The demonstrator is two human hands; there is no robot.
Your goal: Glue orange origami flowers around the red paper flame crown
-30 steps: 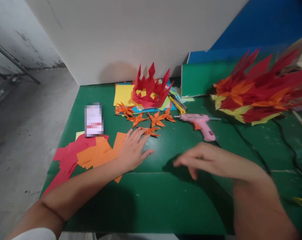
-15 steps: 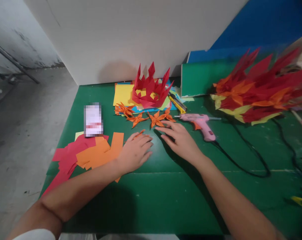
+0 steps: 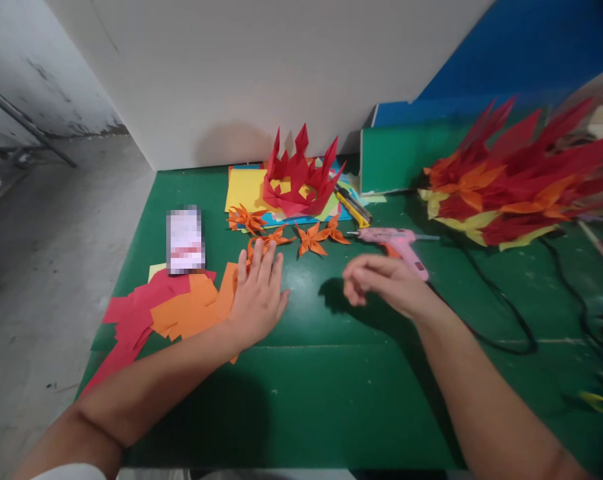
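Note:
My left hand (image 3: 258, 297) lies spread with its fingers reaching over an orange folded-paper flower, part of which shows beneath the fingertips. Its wrist passes over orange paper strips (image 3: 188, 307). My right hand (image 3: 378, 283) hovers over the table, its fingers curled in loosely, and no object shows in it. Just behind it is a pink glue gun (image 3: 386, 236) with an orange trigger, partly covered by the hand. Several orange paper flowers sit in a row ahead of my hands, among them one flower (image 3: 312, 239) in the middle and another (image 3: 247, 219) at the left end.
A red paper crown (image 3: 299, 183) stands on coloured sheets (image 3: 244, 190), with a yellow cutter (image 3: 354, 208) beside it. Red strips (image 3: 136, 310) and a blurred-out phone (image 3: 186, 239) are on the left. To the right are a large flame-coloured paper piece (image 3: 511, 180) and a black cord (image 3: 501, 347).
My left hand has moved slightly forward and left and spread its fingers. My right hand has drawn back to the right from the flowers, and its fingers have curled.

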